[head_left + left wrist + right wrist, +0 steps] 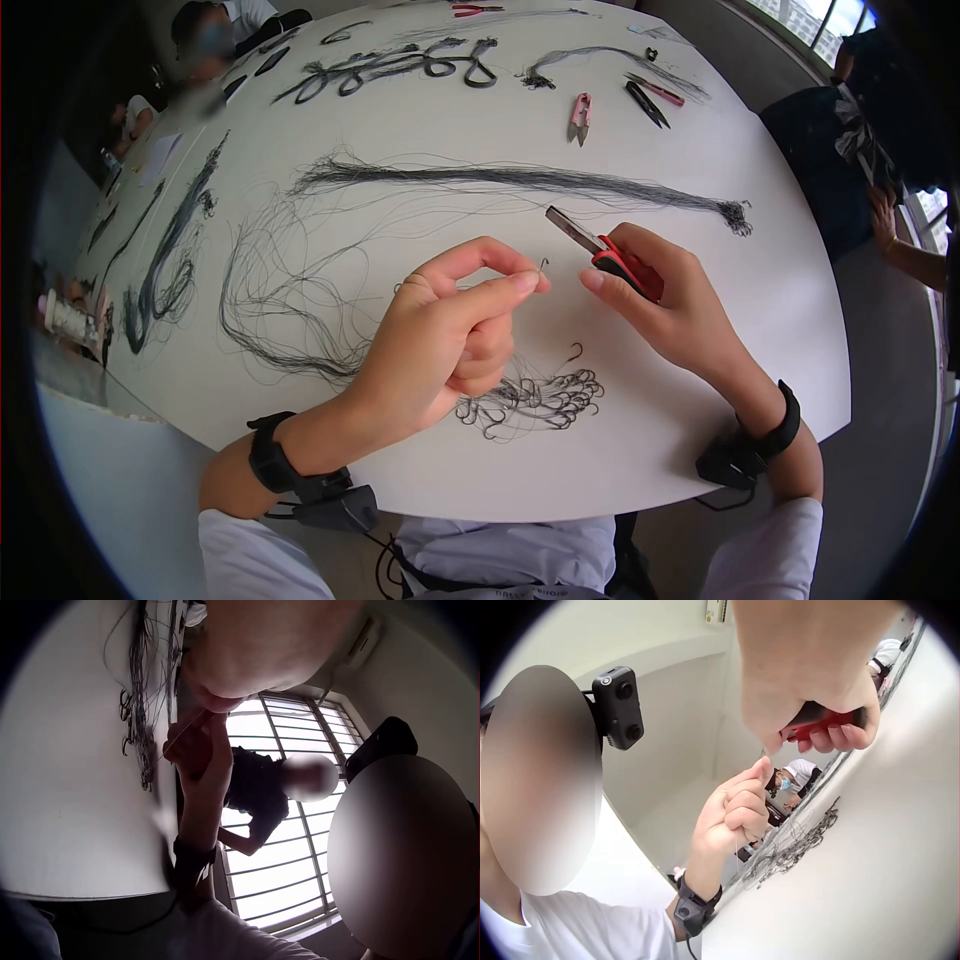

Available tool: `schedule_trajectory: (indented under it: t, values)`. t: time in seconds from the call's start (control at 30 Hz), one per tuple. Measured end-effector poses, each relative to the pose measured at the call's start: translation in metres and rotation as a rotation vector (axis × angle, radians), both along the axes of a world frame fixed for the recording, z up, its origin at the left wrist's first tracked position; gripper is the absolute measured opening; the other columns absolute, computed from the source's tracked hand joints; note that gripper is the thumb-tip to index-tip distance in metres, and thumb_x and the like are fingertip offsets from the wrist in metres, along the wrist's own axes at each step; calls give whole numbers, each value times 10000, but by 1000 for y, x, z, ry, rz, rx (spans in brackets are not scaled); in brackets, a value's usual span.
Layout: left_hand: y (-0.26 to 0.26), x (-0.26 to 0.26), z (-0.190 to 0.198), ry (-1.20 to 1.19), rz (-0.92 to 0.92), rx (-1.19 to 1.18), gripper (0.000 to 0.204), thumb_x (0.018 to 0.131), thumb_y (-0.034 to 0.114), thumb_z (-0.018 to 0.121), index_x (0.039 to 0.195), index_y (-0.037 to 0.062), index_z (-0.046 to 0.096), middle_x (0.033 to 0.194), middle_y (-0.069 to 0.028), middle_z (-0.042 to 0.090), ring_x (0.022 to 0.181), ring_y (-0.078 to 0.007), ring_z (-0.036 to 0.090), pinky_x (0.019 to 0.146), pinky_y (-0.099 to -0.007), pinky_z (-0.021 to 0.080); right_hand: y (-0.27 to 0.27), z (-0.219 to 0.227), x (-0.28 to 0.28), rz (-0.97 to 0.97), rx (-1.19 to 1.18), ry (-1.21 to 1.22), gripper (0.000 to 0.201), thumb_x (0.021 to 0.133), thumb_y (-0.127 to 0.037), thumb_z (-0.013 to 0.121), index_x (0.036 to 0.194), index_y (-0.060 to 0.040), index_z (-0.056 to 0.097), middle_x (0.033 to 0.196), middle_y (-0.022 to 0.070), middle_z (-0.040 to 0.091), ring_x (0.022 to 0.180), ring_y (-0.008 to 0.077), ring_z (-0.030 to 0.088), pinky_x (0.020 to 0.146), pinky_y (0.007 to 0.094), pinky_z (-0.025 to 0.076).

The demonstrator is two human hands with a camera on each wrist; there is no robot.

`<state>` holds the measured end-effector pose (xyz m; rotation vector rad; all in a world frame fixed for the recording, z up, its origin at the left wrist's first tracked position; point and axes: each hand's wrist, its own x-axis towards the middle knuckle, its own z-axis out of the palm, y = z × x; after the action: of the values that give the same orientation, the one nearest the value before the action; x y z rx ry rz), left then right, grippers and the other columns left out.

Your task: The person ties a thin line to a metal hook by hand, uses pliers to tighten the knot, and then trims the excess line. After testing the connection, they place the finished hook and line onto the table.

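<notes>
Pinches a small hook (545, 263) between thumb and forefinger of the left hand (440, 335), raised above the table (655, 425). Grips red-and-black pliers (573, 228) in the right hand (672, 300), near the hook but apart from it; cannot tell the gap at the tips. For good control, probably calls for a steady pinch clear of the point, a slow, square approach, and slack well away from the pile of hooks (572, 398) just below.

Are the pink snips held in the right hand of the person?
No, the pink snips lie on the white table, while the right hand grips a red-and-black tool.
</notes>
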<state>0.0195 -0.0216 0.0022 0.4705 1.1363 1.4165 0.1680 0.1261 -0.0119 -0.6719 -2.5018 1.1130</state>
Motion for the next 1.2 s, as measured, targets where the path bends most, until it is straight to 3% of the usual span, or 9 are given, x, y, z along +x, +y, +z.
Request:
schedule_trajectory:
  t: [0.1,0.17,0.5,0.57,0.8,0.87,0.9,0.97,1.2]
  values:
    - [1,-3,1,1,-45,35,77,938,124,459,949,63,505,468,84,190,367,-20,128,360,-224,118,5,-9,2,-89,232,-46,241,808,-208,651,933,-51,518,664,70,530,619,162,469,597,269,359]
    - [0,-3,1,6,-68,57,77,941,121,449,952,63,500,463,83,187,363,-22,125,359,-226,120,8,-23,4,4,635,14,266,768,-187,669,960,-75,522,775,73,567,728,223,515,690,320,392]
    - [-5,-3,6,-37,-225,120,103,937,146,468,962,56,512,453,80,218,369,-32,157,373,-232,133,-3,-9,6,71,600,163,323,796,-223,638,1055,-50,549,989,84,538,992,239,481,865,354,375]
    - [-6,-1,7,-53,-252,115,116,935,158,478,954,49,514,451,78,227,365,-34,159,375,-234,144,-4,-2,7,358,-91,360,242,819,-156,630,1024,-37,579,1004,65,583,962,203,512,834,317,404]
    - [-9,6,3,121,-200,181,91,920,122,506,948,38,529,463,64,335,381,-36,227,381,-226,170,-13,10,16,427,-639,323,107,867,-61,544,913,16,603,850,56,616,789,118,539,741,262,431]
    - [-11,9,3,674,-93,306,95,880,57,551,973,32,553,482,33,438,406,-31,328,386,-207,232,-17,12,17,411,-777,326,96,864,-57,548,873,22,601,813,57,610,751,115,538,717,254,430]
    - [-12,10,6,674,-93,304,95,880,57,551,973,32,553,482,33,438,406,-31,328,386,-207,232,-18,13,17,394,-913,328,98,860,-54,553,834,29,600,776,58,604,714,111,538,692,247,428]
    - [-12,13,14,1220,-37,480,151,783,-45,615,925,6,602,594,-25,558,473,-72,487,452,-190,364,-20,15,19,383,-974,309,104,859,-54,545,824,30,596,775,61,603,712,111,538,689,245,428]
    - [-8,13,11,1366,46,642,192,697,-93,661,860,6,639,753,-89,628,601,-136,588,517,-219,451,-24,19,21,367,-1057,267,119,860,-67,534,818,26,596,769,63,606,694,108,538,671,244,429]
